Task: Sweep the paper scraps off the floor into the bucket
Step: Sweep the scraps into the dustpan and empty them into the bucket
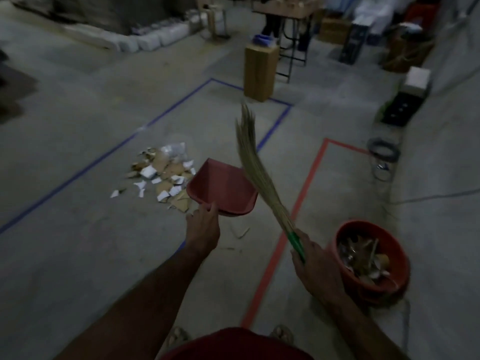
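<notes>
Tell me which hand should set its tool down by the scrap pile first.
Left. The left hand holds the red dustpan right beside the paper scraps, while the right hand holds the broom raised, its bristles off the floor.

Paper scraps (161,175): heaped on the floor (65,255), left of centre, inside the taped outline (166,110).
Dustpan (223,188): just right of the heap, off the floor, gripped at its near edge by the left hand (204,229).
Broom (262,178): right of the dustpan, bristles tilted up and away, handle in the right hand (315,266).
Bucket (371,258): on the floor just right of the right hand, scraps inside.
Wooden box (259,71): upright, behind the outline's far corner.
Counter (285,9): behind the box.
</notes>
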The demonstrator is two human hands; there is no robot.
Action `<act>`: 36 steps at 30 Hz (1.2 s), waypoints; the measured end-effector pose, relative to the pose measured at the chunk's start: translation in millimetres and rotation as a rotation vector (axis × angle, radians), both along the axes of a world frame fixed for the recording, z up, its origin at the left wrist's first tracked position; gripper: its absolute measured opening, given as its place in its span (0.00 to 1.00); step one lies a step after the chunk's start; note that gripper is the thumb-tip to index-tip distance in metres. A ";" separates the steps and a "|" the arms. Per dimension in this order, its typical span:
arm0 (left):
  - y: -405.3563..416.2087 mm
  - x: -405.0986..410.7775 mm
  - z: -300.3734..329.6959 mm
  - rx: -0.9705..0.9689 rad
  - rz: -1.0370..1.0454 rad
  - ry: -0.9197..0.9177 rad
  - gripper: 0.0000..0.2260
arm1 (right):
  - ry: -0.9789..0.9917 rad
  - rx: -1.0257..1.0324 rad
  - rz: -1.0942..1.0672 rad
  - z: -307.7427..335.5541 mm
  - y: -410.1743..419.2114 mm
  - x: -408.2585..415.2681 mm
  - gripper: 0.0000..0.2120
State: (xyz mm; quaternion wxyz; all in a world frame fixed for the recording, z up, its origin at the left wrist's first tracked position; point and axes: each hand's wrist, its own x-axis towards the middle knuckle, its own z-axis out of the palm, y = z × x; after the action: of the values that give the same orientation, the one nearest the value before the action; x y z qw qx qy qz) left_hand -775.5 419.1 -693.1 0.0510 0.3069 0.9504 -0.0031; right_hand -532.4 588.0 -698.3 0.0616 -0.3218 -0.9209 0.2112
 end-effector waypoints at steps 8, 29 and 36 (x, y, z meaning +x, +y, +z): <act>-181.9 -96.0 -3.2 0.047 0.235 -0.002 0.21 | 0.004 0.062 0.183 -19.9 -124.4 -135.0 0.29; -427.2 -296.2 -43.1 0.092 0.616 0.033 0.18 | -0.291 0.055 0.440 -41.4 -280.9 -426.7 0.25; -485.2 -436.2 -43.3 0.001 0.662 0.045 0.17 | -0.480 -0.036 0.477 -68.0 -295.3 -581.4 0.26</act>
State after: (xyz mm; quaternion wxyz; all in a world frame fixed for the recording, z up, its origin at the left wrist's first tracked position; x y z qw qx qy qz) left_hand -1211.7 -66.1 -736.4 0.0280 -0.0190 0.9994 0.0074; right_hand -1113.8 292.6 -766.4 -0.2141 -0.1388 -0.9546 0.1540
